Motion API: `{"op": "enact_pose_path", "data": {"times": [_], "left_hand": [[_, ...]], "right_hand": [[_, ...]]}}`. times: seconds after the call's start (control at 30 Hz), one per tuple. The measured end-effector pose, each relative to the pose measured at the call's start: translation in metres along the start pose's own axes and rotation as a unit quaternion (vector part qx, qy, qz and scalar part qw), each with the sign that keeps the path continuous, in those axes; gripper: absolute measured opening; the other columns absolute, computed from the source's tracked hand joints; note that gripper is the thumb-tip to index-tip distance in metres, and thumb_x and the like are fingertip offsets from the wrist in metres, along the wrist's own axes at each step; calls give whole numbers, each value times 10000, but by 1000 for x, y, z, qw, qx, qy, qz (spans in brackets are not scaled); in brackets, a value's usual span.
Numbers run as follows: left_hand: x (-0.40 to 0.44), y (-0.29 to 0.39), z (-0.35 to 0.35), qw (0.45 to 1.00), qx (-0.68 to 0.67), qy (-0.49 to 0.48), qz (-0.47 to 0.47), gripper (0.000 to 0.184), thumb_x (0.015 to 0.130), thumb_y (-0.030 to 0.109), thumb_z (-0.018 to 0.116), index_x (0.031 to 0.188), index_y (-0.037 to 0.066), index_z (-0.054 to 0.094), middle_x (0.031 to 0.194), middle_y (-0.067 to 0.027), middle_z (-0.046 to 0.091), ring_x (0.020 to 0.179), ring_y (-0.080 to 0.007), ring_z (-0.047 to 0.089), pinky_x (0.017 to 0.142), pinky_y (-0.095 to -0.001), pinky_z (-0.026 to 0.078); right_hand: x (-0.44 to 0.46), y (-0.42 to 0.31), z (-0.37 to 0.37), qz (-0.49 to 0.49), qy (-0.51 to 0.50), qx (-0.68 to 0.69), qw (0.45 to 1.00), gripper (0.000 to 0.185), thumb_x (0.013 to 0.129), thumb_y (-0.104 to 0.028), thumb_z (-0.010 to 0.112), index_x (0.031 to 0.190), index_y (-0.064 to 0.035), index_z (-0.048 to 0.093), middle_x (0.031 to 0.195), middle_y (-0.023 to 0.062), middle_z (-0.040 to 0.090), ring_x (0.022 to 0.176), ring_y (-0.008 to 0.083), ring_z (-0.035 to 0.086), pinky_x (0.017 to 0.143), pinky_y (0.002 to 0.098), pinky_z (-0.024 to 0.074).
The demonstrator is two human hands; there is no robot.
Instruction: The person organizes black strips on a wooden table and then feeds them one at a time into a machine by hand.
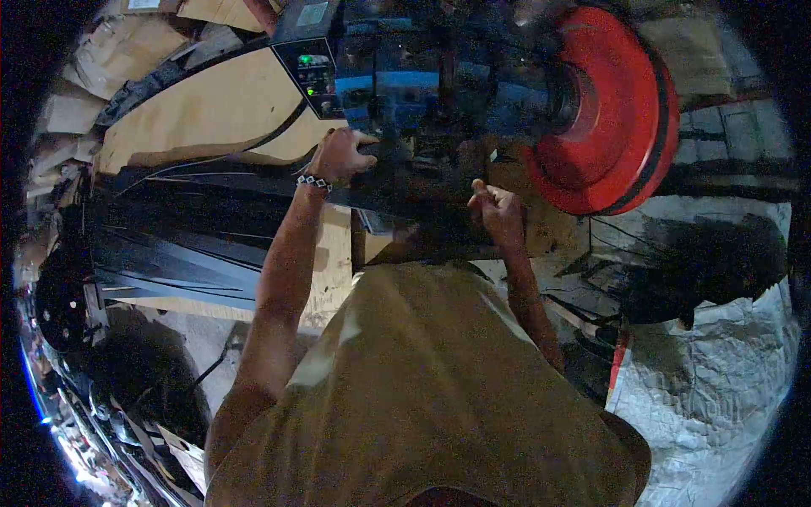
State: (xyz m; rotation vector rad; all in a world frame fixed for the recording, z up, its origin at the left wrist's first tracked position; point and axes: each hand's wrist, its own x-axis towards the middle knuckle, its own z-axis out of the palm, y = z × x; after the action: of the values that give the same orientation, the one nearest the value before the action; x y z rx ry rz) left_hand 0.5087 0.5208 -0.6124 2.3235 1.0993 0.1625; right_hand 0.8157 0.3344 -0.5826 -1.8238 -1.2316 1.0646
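My left hand (340, 154), with a patterned bracelet at its wrist, is at the left side of a dark machine (422, 160), just below a control box (308, 76) with green lights. Its thumb and forefinger are apart, with nothing visible between them. On the machine's right side my right hand (500, 207) is closed, fingers curled and pressed together. What it holds, if anything, is too small and dark to make out. A large red wheel guard (621, 110) stands up and to the right of that hand.
Long dark strips (186, 253) lie on a wooden table (211, 101) at the left. Cardboard pieces (127, 51) are stacked at the upper left. A crumpled silvery sheet (718, 380) covers the lower right. Black cables and dark material lie on the right.
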Motion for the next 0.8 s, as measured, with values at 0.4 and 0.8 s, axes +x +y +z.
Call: {"op": "enact_pose_path", "data": {"times": [0.4,0.8], "left_hand": [[-60,23,-52,987,-114,59,-92,443,695,264,828,1089,92,721,1039,-153,683,996,-318,647,888,-384,507],[-87,13,-45,939,-342,-31,12,458,700,229,853,1121,104,724,1147,-136,676,1086,-289,623,941,-386,481]], "right_hand": [[-8,-22,16,-123,-31,-153,980,358,948,-368,613,917,-15,668,746,110,664,709,203,654,703,368,512],[-8,-55,55,-222,-21,-73,972,318,933,-227,608,1181,-29,588,1050,161,628,887,283,657,831,377,516]]}}
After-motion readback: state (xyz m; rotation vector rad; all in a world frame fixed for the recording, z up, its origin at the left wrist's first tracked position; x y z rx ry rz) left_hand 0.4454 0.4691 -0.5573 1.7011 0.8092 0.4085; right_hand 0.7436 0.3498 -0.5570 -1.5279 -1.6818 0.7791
